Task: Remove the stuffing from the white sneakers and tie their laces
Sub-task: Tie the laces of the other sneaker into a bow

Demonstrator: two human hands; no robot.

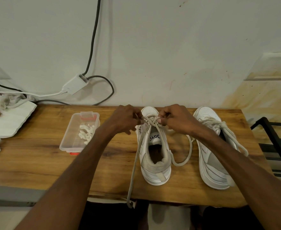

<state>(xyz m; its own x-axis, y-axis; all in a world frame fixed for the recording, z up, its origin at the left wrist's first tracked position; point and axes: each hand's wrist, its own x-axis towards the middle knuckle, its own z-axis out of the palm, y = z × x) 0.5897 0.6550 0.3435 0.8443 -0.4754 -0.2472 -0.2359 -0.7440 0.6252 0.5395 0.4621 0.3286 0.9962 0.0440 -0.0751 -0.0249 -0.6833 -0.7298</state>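
Two white sneakers stand on the wooden table, toes toward the wall. Over the tongue of the left sneaker my left hand and my right hand each pinch a strand of its cream lace, where the strands cross. One free lace end trails down the shoe's left side and hangs over the table's front edge; the other loops on the table between the shoes. The right sneaker has a bunch of lace lying loose on its top, partly hidden by my right forearm. The left shoe's opening looks dark inside.
A clear plastic box holding white stuffing sits left of the shoes. White cloth and rope pieces lie at the far left edge. A power adapter with cables hangs on the wall. A black metal rack stands right of the table.
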